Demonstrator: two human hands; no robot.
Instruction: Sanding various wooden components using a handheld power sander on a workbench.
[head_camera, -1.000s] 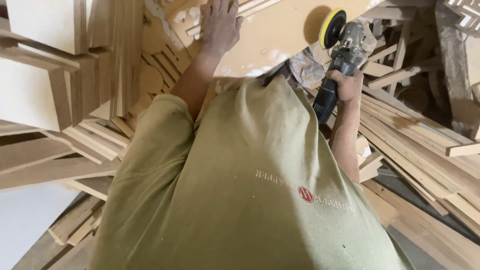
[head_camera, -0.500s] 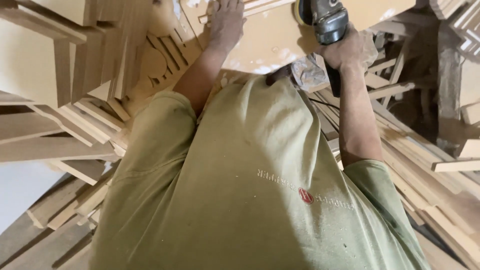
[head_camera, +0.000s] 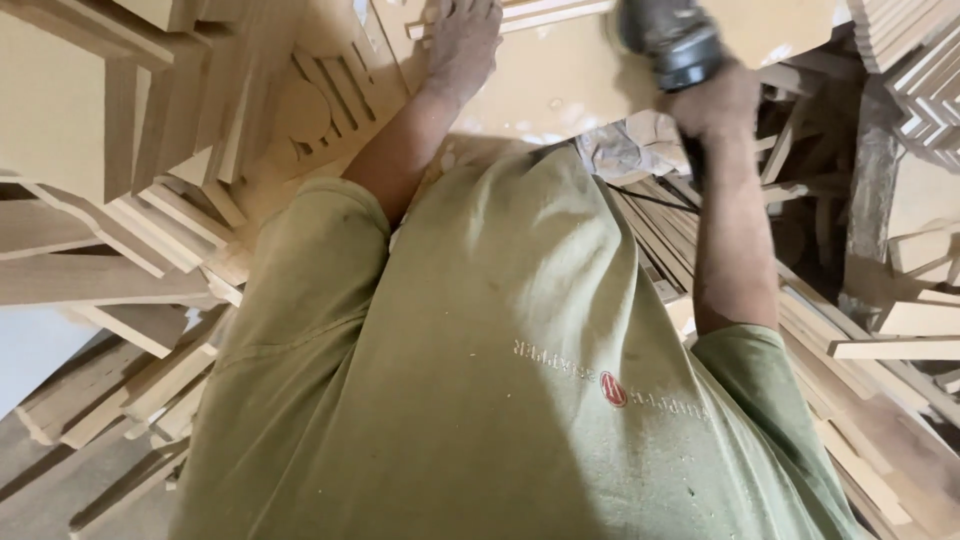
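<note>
While the left hand (head_camera: 462, 45) lies flat with fingers spread on the pale yellow-tan flat wooden panel (head_camera: 560, 85) at the top of the view, the right hand (head_camera: 715, 105) is clenched around the handle of a dark grey handheld power sander (head_camera: 668, 38), whose head sits over the same panel. Loose light-brown wooden slats (head_camera: 870, 330) are stacked to the right, and cut tan wooden boards (head_camera: 110, 230) are piled to the left

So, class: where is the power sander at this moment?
In the head view, the power sander sits at the top edge, right of centre, gripped by the right hand over the tan wooden panel, with the left hand pressing that panel.
</note>
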